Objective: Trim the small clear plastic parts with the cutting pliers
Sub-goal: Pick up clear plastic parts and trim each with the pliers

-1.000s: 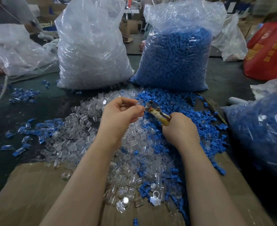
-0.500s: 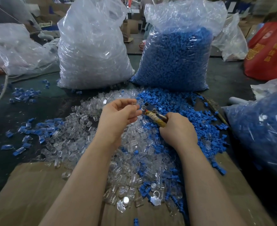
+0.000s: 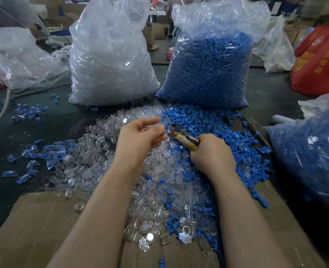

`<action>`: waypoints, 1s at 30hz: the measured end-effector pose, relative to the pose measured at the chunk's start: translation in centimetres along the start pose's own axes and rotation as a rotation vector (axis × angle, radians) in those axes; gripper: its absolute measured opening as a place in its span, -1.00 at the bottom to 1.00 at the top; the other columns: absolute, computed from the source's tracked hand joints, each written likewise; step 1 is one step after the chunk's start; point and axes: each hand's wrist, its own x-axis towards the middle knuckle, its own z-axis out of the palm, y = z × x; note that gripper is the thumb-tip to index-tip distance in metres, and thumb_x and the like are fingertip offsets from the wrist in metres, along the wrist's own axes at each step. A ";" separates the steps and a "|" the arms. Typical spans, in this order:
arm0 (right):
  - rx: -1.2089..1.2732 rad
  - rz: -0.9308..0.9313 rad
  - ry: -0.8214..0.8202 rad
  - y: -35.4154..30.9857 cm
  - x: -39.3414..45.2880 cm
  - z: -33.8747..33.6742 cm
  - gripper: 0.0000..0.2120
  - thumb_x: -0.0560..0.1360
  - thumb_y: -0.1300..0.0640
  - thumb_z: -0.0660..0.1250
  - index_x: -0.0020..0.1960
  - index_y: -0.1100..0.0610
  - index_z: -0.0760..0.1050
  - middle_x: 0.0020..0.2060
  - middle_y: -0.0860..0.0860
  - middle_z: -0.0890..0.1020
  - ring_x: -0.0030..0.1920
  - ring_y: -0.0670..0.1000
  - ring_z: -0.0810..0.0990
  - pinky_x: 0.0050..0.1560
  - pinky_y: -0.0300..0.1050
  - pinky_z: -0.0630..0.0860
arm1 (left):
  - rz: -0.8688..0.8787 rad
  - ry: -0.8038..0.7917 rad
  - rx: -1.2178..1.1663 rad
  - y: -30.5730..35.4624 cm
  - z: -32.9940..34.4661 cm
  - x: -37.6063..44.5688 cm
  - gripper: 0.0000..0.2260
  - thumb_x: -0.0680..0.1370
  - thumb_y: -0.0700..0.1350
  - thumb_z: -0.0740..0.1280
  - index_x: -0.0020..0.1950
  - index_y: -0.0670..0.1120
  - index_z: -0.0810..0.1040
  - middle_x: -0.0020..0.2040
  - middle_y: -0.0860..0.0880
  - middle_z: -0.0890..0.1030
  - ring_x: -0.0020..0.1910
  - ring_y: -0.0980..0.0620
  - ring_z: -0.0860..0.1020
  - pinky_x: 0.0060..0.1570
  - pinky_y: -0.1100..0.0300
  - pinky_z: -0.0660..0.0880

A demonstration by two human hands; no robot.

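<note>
Dark tabletop [image 3: 34, 132] carried loose clear parts [image 3: 94, 151]. Left hand [image 3: 140, 138] pinched one part toward the cutting pliers [image 3: 181, 135], gripped by right hand [image 3: 212, 151], for trimming.

Two full bags [image 3: 111, 60] stand side by side behind the heap of loose parts [image 3: 159, 182], which spills onto cardboard [image 3: 34, 229].

Dark tabletop [image 3: 34, 132], flat cardboard [image 3: 34, 229], heaped clear parts [image 3: 94, 151], blue parts [image 3: 227, 136], two full bags [image 3: 109, 60]
</note>
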 end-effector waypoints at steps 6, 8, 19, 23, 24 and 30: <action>0.045 -0.004 0.047 0.2 -0.1 0.0 -0.89 0.48 0.07 0.34 -0.16 0.00 0.41 -0.32 -0.04 0.48 -0.35 -0.02 0.43 -0.45 -0.16 0.24 | 0.010 0.015 -0.007 0.0 -0.1 0.0 -0.89 0.49 -0.28 0.45 -0.02 -0.17 0.58 -0.26 -0.05 0.71 -0.29 0.07 0.68 -0.20 0.25 0.63; 0.148 0.007 0.064 0.2 0.0 -0.2 -0.85 0.50 0.02 0.36 -0.16 -0.01 0.41 -0.31 -0.05 0.49 -0.33 -0.03 0.44 -0.44 -0.16 0.25 | 0.014 0.014 0.004 -0.1 -0.2 0.0 -0.89 0.48 -0.27 0.46 -0.03 -0.17 0.59 -0.25 -0.05 0.72 -0.27 0.07 0.69 -0.21 0.27 0.63; 0.941 -0.094 0.085 -1.0 -0.5 -1.0 -0.90 0.50 0.06 0.44 -0.09 0.05 0.54 -0.30 -0.02 0.62 -0.38 -0.16 0.51 -0.38 -0.35 0.44 | 0.029 0.027 0.047 -0.3 0.1 -0.1 -0.93 0.46 -0.25 0.49 -0.09 -0.12 0.66 -0.25 -0.06 0.72 -0.25 0.06 0.69 -0.17 0.26 0.63; 1.138 -0.167 0.047 -1.8 -1.1 -1.4 -0.93 0.52 0.10 0.43 -0.14 0.02 0.59 -0.24 -0.02 0.70 -0.14 -0.01 0.67 -0.21 -0.37 0.54 | 0.044 0.032 0.058 -0.3 0.5 -0.3 -0.93 0.46 -0.26 0.49 -0.10 -0.15 0.64 -0.26 -0.08 0.71 -0.26 0.04 0.69 -0.20 0.26 0.63; 1.150 -0.175 0.044 -1.9 -1.2 -1.4 -0.93 0.53 0.10 0.43 -0.14 0.02 0.60 -0.25 -0.03 0.70 -0.15 -0.03 0.67 -0.22 -0.42 0.51 | 0.046 0.029 0.058 -0.3 0.6 -0.3 -0.93 0.46 -0.27 0.49 -0.10 -0.16 0.64 -0.27 -0.07 0.71 -0.27 0.05 0.69 -0.22 0.27 0.62; 1.156 -0.193 0.035 -2.2 -1.3 -1.4 -0.90 0.54 0.17 0.40 -0.15 0.06 0.60 -0.31 -0.08 0.68 -0.26 -0.20 0.62 -0.24 -0.45 0.48 | 0.055 0.037 0.079 -0.5 1.1 -0.2 -0.93 0.46 -0.27 0.49 -0.12 -0.16 0.64 -0.28 -0.03 0.69 -0.26 0.07 0.68 -0.22 0.29 0.60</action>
